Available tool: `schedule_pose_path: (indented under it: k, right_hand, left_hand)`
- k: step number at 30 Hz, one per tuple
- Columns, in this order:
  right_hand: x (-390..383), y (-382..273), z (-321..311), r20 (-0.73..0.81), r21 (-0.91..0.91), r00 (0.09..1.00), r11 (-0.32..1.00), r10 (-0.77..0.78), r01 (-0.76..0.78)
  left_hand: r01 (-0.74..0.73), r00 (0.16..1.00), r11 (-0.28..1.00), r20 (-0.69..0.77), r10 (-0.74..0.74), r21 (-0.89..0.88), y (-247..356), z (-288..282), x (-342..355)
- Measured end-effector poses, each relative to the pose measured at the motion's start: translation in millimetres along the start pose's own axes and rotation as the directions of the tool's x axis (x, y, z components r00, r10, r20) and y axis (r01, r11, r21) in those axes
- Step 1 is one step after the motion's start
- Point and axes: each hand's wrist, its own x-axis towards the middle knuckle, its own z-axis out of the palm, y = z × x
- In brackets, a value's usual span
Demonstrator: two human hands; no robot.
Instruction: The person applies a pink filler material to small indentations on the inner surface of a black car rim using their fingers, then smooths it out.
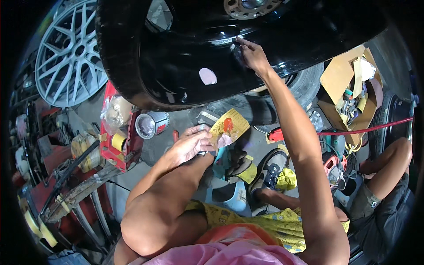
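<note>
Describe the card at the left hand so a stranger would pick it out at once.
Start from the big glossy black panel across the top, then drop below its lower edge to the left hand. At its fingers is a flat yellow card. A bright orange-red smear and a pale pink dab set it apart from the round tin farther left.

Only unreadable print: yellow card (240, 122), can (162, 122)
</note>
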Motion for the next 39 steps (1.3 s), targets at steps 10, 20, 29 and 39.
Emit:
schedule_pose_path:
  k: [10, 20, 29, 39]
  right_hand:
    - [-21, -27, 51, 0.151, -0.846, 0.971, 0.484, -0.186, 0.224]
    - [-12, -39, 20, 0.023, -0.988, 0.997, 0.150, -0.073, 0.034]
    - [-13, -38, 16, 0.015, -0.990, 0.994, 0.139, -0.105, 0.030]
    - [-30, -43, 53, 0.134, -0.934, 0.967, 0.298, -0.217, 0.197]
  left_hand:
    - [0.010, 1.000, 1.000, -0.023, -0.010, 0.015, -2, -14, -6]
    - [0.006, 1.000, 1.000, 0.000, -0.006, 0.022, -2, -14, -6]
    - [-0.014, 1.000, 1.000, 0.016, 0.013, 0.020, 0, -11, -6]
    - [-0.016, 1.000, 1.000, 0.006, 0.016, 0.022, -8, -24, -4]
